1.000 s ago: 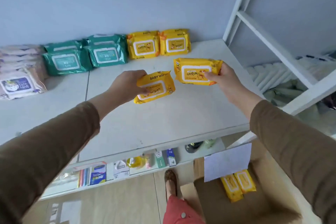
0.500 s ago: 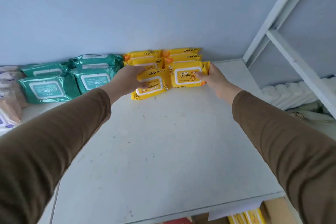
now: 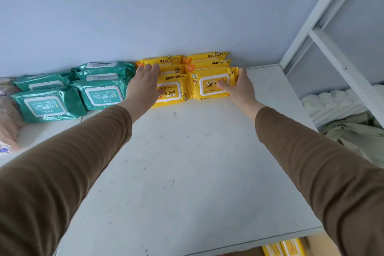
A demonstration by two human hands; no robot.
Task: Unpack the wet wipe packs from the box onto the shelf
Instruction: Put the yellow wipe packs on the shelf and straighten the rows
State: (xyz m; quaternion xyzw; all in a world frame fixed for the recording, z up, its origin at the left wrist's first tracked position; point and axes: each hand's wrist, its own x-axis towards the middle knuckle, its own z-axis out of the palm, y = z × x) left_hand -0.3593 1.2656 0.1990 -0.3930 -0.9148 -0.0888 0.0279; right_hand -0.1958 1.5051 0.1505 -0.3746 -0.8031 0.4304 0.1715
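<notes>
Left hand (image 3: 143,87) flat on left yellow pack (image 3: 173,91); right hand (image 3: 239,87) pinches right pack (image 3: 212,83)

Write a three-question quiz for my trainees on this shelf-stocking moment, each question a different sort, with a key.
1. True or false: the left hand lies on a yellow wipe pack.
2. The teal wipe packs lie which side of the yellow ones? A left, B right, C behind.
3. Fill in: the right hand grips another yellow pack, whose "Wipes" label reads ____ from this view.

Key: 1 true; 2 A; 3 upside down.
</notes>
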